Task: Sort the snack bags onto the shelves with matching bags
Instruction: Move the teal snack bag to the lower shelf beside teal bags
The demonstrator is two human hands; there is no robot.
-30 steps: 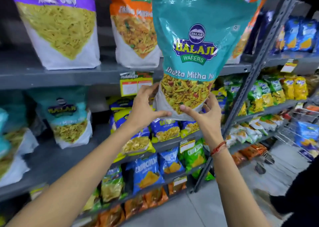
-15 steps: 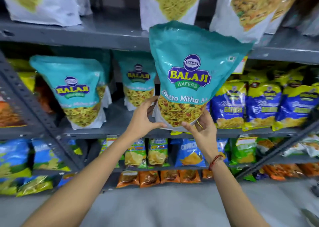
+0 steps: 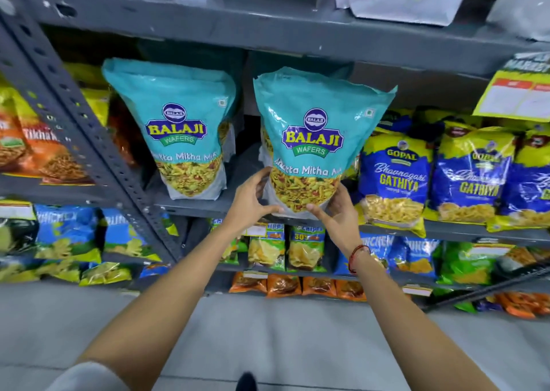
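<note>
A: Two teal Balaji Khatta Mitha pouches on one grey shelf (image 3: 190, 209). Start from the standing one and go rightward.

B: The shelved Balaji pouch (image 3: 181, 135) stands upright on its own. Just right of it, the held Balaji pouch (image 3: 312, 140) is upright too, its base at the shelf's front edge; I cannot tell whether it is resting there or still carried.

A: And the hands?

B: The left hand (image 3: 253, 200) cups the lower left corner of the held pouch, fingers (image 3: 262, 176) curled partly round the side, thumb across the front. The right hand (image 3: 336, 209) mirrors it at the lower right corner. Neither is fully closed; both are wrapped on the pouch bottom.

A: How would you expect it to handle?

B: Soft film, glossy and probably slick, puffed with air, the loose mix settled low. Likely light for its bulk, and bottom-heavy. Holding the base gusset seems right: squeezing higher would crush the contents, and the crimped top folds over.

A: Further right?

B: Blue-and-yellow Gopal Gathiya bags (image 3: 395, 179), just beside the held pouch. A different kind, so the slot next to the shelved pouch looks like the match.
</note>
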